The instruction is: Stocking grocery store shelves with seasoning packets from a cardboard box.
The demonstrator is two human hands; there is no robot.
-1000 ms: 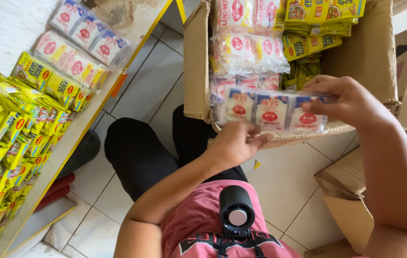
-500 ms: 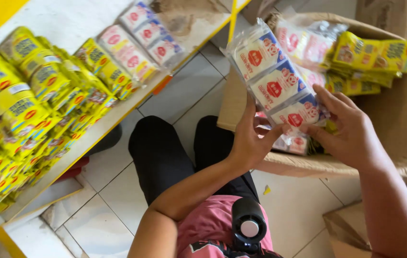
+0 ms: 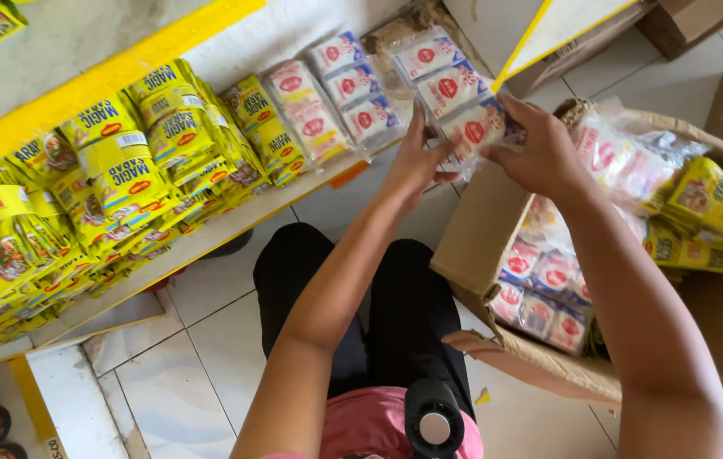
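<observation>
Both hands hold one clear strip of white sachets with red ovals [image 3: 451, 89], raised over the right end of the white shelf [image 3: 208, 234]. My left hand [image 3: 417, 157] supports its near left edge with fingers spread. My right hand [image 3: 536, 153] grips its right end. Two similar sachet strips [image 3: 327, 98] lie on the shelf just left of the held one. An open cardboard box [image 3: 476, 238] at my right holds more white sachet packs [image 3: 544, 297] and yellow packets [image 3: 714, 212].
Stacks of yellow sachet packs [image 3: 124, 178] fill the left of the shelf, which has a yellow-edged shelf [image 3: 107, 76] above it. Other cardboard boxes [image 3: 684, 21] stand at the top right. White floor tiles [image 3: 166, 374] show below, around my black trousers [image 3: 378, 306].
The sachet strip has moved with both hands from above the box leftwards to the shelf's right end. My view has swung left toward the shelf.
</observation>
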